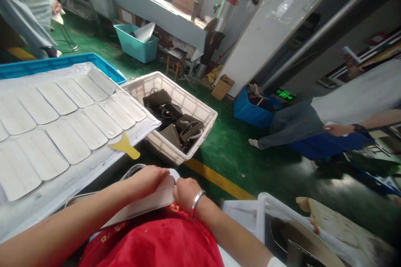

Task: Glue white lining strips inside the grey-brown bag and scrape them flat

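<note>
A white handbag [142, 207] with a looped handle lies across my lap, over a red apron [153, 240]. My left hand [153, 180] is closed on its upper edge. Close beside it, my right hand [187, 194], below a silver bangle, pinches the bag's right end, where a small pale flap sticks up. My forearms and fingers cover part of the bag. To the left stands a white-covered table [103, 162] with rows of pale rounded panels [70, 146]. A yellow scraper [125, 147] rests at its near edge.
A white crate [200, 133] holds several dark handbags [175, 119]. A white bin [261, 217] with dark pieces stands at my right. Blue tubs [250, 110] and a teal tub [136, 46] sit on the green floor. One person [354, 96] stands right; another [28, 12] sits upper left.
</note>
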The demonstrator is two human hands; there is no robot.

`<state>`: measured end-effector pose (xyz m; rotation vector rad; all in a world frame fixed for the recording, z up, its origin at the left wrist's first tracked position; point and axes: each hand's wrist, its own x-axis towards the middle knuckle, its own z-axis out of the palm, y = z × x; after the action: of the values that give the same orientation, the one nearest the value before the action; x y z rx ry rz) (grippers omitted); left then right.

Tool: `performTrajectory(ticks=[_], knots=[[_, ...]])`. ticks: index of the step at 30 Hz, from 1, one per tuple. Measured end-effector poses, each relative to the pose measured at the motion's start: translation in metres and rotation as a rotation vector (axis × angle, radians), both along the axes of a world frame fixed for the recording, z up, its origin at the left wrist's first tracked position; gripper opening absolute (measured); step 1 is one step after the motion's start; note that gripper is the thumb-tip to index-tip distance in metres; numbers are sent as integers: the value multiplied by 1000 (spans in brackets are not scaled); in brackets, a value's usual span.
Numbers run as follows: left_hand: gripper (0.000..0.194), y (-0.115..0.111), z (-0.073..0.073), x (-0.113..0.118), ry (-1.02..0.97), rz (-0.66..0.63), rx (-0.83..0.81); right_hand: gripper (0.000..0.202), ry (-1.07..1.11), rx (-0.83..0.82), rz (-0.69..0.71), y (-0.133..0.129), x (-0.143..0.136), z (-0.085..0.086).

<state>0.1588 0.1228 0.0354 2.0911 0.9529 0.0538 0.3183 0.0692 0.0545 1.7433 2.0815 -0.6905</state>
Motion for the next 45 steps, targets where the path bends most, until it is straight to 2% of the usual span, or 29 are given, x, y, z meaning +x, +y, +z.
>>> performTrajectory(ticks=[3, 6, 9, 11, 14, 17, 20, 23, 25, 27, 32, 34, 36, 41, 43, 45], knots=[[35, 0, -1, -3, 77, -31, 51, 32, 6, -22, 15, 3, -1, 2], [37, -5, -3, -7, 29, -32, 75, 32, 9, -45, 27, 6, -1, 4], [38, -19, -6, -15, -80, -30, 303, 32, 16, -33, 38, 6, 1, 3], [32, -30, -7, -21, -117, -81, 461, 32, 23, -12, 44, 6, 2, 1], [21, -45, -11, -26, -93, -203, 543, 30, 45, -9, 35, 6, 3, 0], [18, -52, -16, -26, -48, -223, 580, 26, 128, -33, -18, 7, 4, 3], [17, -54, -19, -26, -39, -227, 602, 29, 329, -134, -181, 7, 7, 1], [17, -56, -20, -26, -46, -197, 600, 37, 668, -414, -546, 5, 16, -9], [22, -58, -19, -26, -52, -159, 599, 34, 884, -560, -753, 2, 23, -18], [29, -60, -18, -25, -56, -139, 591, 30, 1057, -614, -837, -1, 30, -26], [40, -57, -15, -26, -41, -190, 592, 48, 1268, -681, -909, -5, 38, -45], [40, -55, -16, -29, -27, -197, 605, 49, 1270, -706, -921, -3, 38, -50], [38, -55, -19, -31, -37, -184, 612, 47, 1221, -709, -877, 2, 36, -50], [36, -57, -27, -26, -74, -145, 561, 32, 970, -706, -700, 26, 26, -34], [37, -55, -19, -24, -85, -136, 484, 22, 862, -740, -663, 34, 21, -24], [35, -51, -2, -34, -146, -111, 317, 17, 785, -752, -632, 36, 17, -15]])
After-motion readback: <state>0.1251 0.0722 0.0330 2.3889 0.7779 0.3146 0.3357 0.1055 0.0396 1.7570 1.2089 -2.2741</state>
